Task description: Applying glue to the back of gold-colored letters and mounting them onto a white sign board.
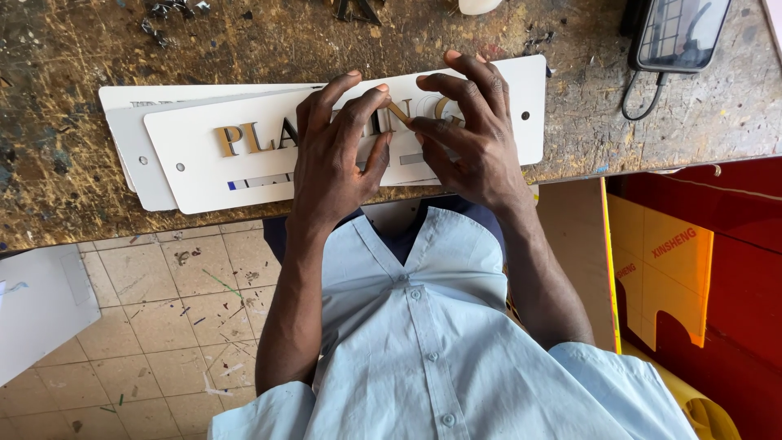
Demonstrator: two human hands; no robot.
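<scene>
A white rectangular sign plate with raised gold letters lies on top of other white plates on a worn wooden workbench. My left hand rests flat on the plate's middle, fingers spread and pressing down over the letters. My right hand sits beside it to the right, its fingertips pinching or pressing a small gold letter against the plate. Part of the lettering is hidden under both hands.
A phone with a cable lies at the bench's far right. Small dark scraps lie along the far edge. Below the bench are a tiled floor, a white board at left, and red and yellow sheets at right.
</scene>
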